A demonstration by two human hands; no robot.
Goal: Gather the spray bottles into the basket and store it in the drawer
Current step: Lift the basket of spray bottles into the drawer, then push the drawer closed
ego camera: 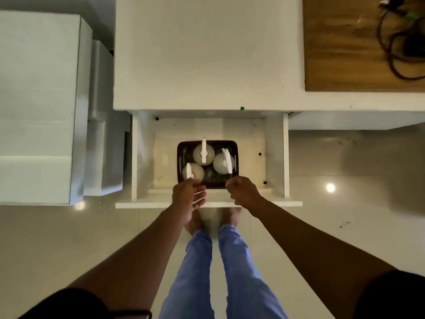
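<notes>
A dark basket (235,147) sits inside the open white drawer (277,155) below me. Three spray bottles with white trigger heads stand in it: one at the back (203,154), one on the right (223,163), one at the front left (193,172). My left hand (189,197) hovers at the basket's front left corner, fingers apart, palm turned inward, holding nothing. My right hand (243,191) is at the front right corner with its fingers curled; whether it grips the rim I cannot tell.
The white countertop (207,54) runs above the drawer, with a wooden board (340,47) and black cables (402,42) at the far right. A white cabinet (39,107) stands to the left. My legs in blue trousers and bare feet are on the tiled floor (345,203).
</notes>
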